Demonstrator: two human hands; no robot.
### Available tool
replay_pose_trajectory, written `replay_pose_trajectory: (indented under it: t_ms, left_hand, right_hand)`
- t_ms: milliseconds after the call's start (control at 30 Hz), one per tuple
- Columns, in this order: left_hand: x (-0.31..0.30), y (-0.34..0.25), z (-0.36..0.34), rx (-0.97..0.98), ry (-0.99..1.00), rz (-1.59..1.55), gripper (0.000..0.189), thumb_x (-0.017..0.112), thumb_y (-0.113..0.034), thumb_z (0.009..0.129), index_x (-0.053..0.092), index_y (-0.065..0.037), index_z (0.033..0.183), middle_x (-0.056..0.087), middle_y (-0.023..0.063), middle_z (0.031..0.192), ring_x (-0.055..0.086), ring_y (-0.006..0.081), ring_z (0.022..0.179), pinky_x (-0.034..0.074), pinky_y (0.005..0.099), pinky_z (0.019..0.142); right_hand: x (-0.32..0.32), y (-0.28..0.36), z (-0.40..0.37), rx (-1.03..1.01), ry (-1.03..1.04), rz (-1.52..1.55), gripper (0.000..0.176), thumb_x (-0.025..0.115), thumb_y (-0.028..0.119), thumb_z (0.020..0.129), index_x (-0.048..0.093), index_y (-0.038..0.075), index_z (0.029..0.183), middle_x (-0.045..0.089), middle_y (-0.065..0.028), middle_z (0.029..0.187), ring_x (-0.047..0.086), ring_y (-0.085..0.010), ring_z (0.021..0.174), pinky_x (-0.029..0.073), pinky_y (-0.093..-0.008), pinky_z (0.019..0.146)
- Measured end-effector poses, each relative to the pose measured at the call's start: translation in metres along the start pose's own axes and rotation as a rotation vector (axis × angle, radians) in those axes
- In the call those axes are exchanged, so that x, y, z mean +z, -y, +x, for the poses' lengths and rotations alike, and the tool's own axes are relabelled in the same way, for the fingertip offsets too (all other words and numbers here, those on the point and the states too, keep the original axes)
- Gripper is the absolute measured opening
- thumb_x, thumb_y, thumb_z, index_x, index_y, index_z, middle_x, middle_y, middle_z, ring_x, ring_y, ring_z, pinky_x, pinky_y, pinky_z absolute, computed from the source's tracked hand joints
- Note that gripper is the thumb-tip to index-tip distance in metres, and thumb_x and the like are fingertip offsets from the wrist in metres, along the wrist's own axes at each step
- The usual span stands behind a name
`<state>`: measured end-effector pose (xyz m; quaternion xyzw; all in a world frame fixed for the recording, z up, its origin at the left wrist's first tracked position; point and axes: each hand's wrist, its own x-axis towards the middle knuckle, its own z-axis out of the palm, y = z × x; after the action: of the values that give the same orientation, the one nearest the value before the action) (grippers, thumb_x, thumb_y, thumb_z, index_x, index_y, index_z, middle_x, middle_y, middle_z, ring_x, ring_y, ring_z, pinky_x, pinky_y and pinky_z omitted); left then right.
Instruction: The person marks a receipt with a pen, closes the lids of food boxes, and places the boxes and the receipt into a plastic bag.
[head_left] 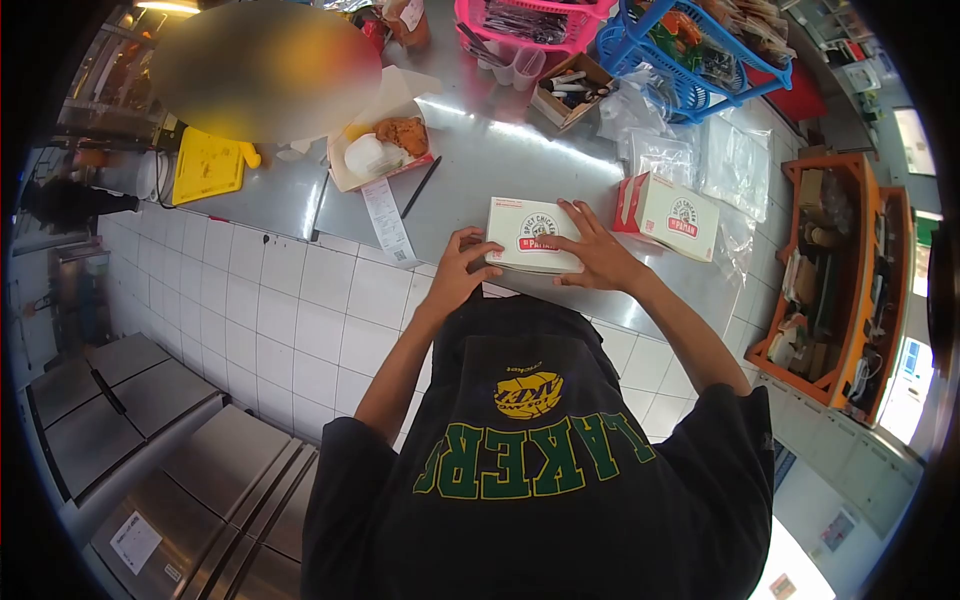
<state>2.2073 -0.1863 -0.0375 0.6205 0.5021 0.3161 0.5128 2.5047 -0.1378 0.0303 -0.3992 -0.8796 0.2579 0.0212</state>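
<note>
A closed white and red cardboard takeaway box (510, 228) with a chicken logo lies on the steel counter, close to its front edge. My left hand (464, 268) grips its left end, fingers bent against the side. Across the right end spreads my right hand (604, 254), with fingers over the lid and the thumb low at the front side. A second closed takeaway box (680, 222) sits just right of my right hand. To the left, an open takeaway box (352, 180) holds a piece of fried chicken (402, 135) and a white wrapped portion (374, 157).
A printed receipt (386, 218) and a black pen (422, 187) lie left of my hands. Along the back stand a pink basket (545, 40), a blue basket (690, 97) and a small box of markers (572, 92). Clear plastic bags (735, 160) lie at the right, a yellow board (208, 168) far left.
</note>
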Motion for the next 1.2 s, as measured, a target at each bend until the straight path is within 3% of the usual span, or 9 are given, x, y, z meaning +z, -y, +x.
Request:
replay_pose_trajectory:
  t_ms: [300, 567, 633, 667, 800, 900, 1000, 1100, 1200]
  left_hand:
    - [0.02, 0.02, 0.001, -0.008, -0.177, -0.207, 0.031, 0.079, -0.005, 0.08, 0.075, -0.009, 0.111, 0.055, 0.0111, 0.13, 0.063, 0.023, 0.112, 0.057, 0.0332, 0.091]
    - [0.03, -0.016, 0.028, 0.026, -0.305, -0.109, 0.034, 0.077, -0.009, 0.083, 0.074, -0.01, 0.117, 0.055, 0.0128, 0.134, 0.056, 0.0276, 0.123, 0.051, 0.0386, 0.1]
    - [0.025, -0.029, 0.033, 0.075, -0.363, 0.002, 0.036, 0.077, -0.015, 0.084, 0.072, -0.011, 0.119, 0.054, 0.0145, 0.137, 0.054, 0.0294, 0.126, 0.046, 0.0391, 0.102]
    - [0.018, -0.037, 0.032, 0.128, -0.472, 0.087, 0.036, 0.075, -0.013, 0.085, 0.07, -0.012, 0.121, 0.054, 0.0145, 0.136, 0.055, 0.031, 0.123, 0.046, 0.0406, 0.102]
    - [-0.063, -0.03, 0.024, 0.098, -0.904, 0.106, 0.04, 0.07, -0.009, 0.088, 0.061, -0.008, 0.127, 0.056, 0.0126, 0.134, 0.055, 0.0274, 0.12, 0.047, 0.0381, 0.094]
    - [-0.181, 0.011, 0.045, 0.022, -1.083, 0.181, 0.051, 0.071, -0.019, 0.088, 0.053, -0.004, 0.133, 0.056, 0.0127, 0.128, 0.054, 0.0286, 0.116, 0.046, 0.0406, 0.09]
    - [-0.282, 0.022, 0.081, 0.095, -0.848, 0.442, 0.059, 0.076, -0.027, 0.085, 0.053, -0.007, 0.135, 0.06, 0.0135, 0.118, 0.057, 0.0297, 0.108, 0.047, 0.0385, 0.087]
    - [-0.322, 0.002, 0.11, 0.044, -0.489, 0.383, 0.048, 0.077, -0.031, 0.083, 0.064, -0.008, 0.123, 0.061, 0.0094, 0.087, 0.057, 0.0204, 0.081, 0.047, 0.033, 0.075]
    - [-0.311, 0.053, 0.144, -0.068, -0.343, 0.115, 0.035, 0.072, -0.031, 0.087, 0.069, -0.004, 0.11, 0.053, 0.005, 0.072, 0.049, 0.015, 0.067, 0.043, 0.0303, 0.064]
  right_hand:
    - [-0.011, -0.002, -0.004, -0.044, 0.293, -0.061, 0.067, 0.072, 0.048, 0.083, 0.047, 0.043, 0.145, 0.016, -0.0105, 0.165, 0.023, -0.0493, 0.144, 0.037, -0.0565, 0.114]
    - [0.002, 0.004, 0.006, 0.064, -0.068, -0.268, 0.043, 0.053, 0.037, 0.1, 0.054, 0.029, 0.142, 0.025, -0.0151, 0.161, 0.019, -0.0474, 0.146, 0.025, -0.0639, 0.114]
    - [0.002, 0.007, 0.031, 0.056, -0.369, 0.03, 0.03, 0.051, 0.019, 0.1, 0.061, 0.013, 0.128, 0.045, -0.0188, 0.146, 0.033, -0.0438, 0.141, 0.03, -0.0559, 0.113]
    - [0.002, 0.01, 0.051, 0.011, -0.482, 0.175, 0.019, 0.047, 0.004, 0.095, 0.06, 0.003, 0.108, 0.062, -0.0186, 0.113, 0.057, -0.0375, 0.114, 0.043, -0.045, 0.099]
    - [-0.016, 0.05, 0.132, 0.147, -0.616, 0.526, 0.012, 0.047, 0.005, 0.093, 0.055, 0.002, 0.102, 0.06, -0.0208, 0.081, 0.062, -0.0399, 0.083, 0.047, -0.0447, 0.076]
    - [-0.043, 0.07, 0.213, 0.32, -0.607, 0.606, 0.021, 0.057, 0.014, 0.092, 0.055, 0.004, 0.111, 0.06, -0.0205, 0.083, 0.062, -0.0362, 0.088, 0.047, -0.0426, 0.08]
    - [-0.04, 0.058, 0.294, 0.021, -0.939, 0.182, 0.028, 0.067, 0.02, 0.088, 0.058, 0.004, 0.109, 0.061, -0.018, 0.088, 0.06, -0.0344, 0.094, 0.046, -0.0404, 0.086]
    - [-0.042, 0.036, 0.344, 0.132, -0.645, 0.007, 0.031, 0.073, 0.023, 0.081, 0.059, 0.004, 0.101, 0.061, -0.0141, 0.093, 0.058, -0.0286, 0.097, 0.044, -0.038, 0.09]
    - [-0.022, 0.028, 0.366, 0.182, -0.414, 0.862, 0.022, 0.068, 0.018, 0.083, 0.055, 0.004, 0.094, 0.055, -0.0048, 0.092, 0.052, -0.0172, 0.092, 0.042, -0.0317, 0.086]
